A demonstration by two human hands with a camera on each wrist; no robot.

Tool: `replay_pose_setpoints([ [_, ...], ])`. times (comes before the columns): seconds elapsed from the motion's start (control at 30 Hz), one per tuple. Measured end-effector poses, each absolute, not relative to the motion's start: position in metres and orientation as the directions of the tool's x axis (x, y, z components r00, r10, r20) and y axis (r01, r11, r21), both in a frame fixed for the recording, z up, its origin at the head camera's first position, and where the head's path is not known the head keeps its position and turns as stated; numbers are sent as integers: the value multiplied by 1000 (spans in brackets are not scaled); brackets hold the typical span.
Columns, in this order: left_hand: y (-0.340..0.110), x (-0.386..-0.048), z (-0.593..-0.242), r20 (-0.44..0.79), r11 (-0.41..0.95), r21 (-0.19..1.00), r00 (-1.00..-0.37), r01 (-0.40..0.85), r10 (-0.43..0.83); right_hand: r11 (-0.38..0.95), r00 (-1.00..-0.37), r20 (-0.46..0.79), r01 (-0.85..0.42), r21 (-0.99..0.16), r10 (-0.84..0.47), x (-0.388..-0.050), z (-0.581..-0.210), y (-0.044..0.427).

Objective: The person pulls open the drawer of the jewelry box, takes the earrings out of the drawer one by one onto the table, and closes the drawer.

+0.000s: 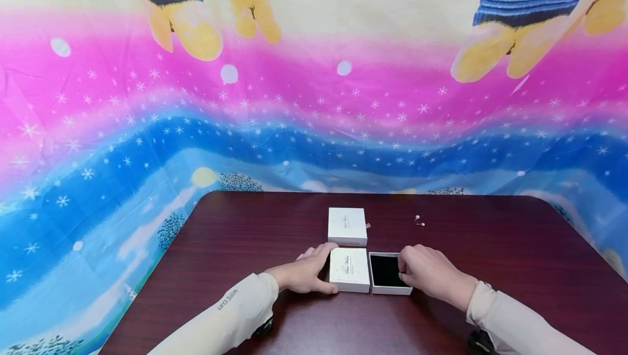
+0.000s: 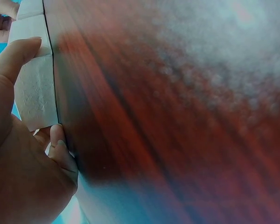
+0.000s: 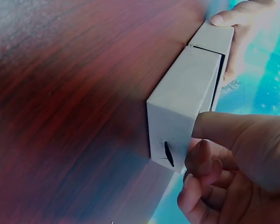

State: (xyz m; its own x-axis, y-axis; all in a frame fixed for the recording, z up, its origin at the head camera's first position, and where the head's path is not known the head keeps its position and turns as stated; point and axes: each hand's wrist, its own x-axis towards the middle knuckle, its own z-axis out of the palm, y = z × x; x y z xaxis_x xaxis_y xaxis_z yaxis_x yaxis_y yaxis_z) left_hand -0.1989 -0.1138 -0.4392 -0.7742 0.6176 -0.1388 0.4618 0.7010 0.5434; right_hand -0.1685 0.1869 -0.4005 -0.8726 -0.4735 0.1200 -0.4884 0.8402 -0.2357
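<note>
A white jewellery box sleeve [image 1: 349,269] with dark lettering lies flat near the front of the table. My left hand [image 1: 306,273] grips its left end, the thumb [image 2: 28,49] along the near side and the other fingers round the far corner. Right beside the sleeve sits its white drawer [image 3: 184,81], lined in black; a dark slit shows in its end wall. My right hand [image 1: 432,273] holds the drawer's right end, with thumb and index reaching over the rim and the other fingers [image 3: 191,196] curled outside. The fingertips inside the drawer are partly hidden.
Behind the sleeve lies a second white box [image 1: 346,226] with a small pink tab [image 1: 368,226]. Two small pearl-headed earrings [image 1: 419,221] lie farther right. A patterned cloth [image 1: 314,98] hangs behind the dark red wooden table [image 1: 255,218].
</note>
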Motion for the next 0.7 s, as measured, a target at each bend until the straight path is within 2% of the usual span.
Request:
replay_pose_setpoints([
  [0.13, -114, -199, -439, -140, 704, 541, -775, 461, 616, 835, -860, 128, -510, -205, -494, -169, -400, 184],
  [0.4, -114, -199, -439, -138, 703, 536, -772, 468, 620, 863, -886, 89, -463, -202, -454, -170, -402, 180],
  [0.7, -114, -199, -440, -128, 696, 543, -773, 470, 622, 851, -877, 68, -478, -217, -476, -173, -406, 186],
])
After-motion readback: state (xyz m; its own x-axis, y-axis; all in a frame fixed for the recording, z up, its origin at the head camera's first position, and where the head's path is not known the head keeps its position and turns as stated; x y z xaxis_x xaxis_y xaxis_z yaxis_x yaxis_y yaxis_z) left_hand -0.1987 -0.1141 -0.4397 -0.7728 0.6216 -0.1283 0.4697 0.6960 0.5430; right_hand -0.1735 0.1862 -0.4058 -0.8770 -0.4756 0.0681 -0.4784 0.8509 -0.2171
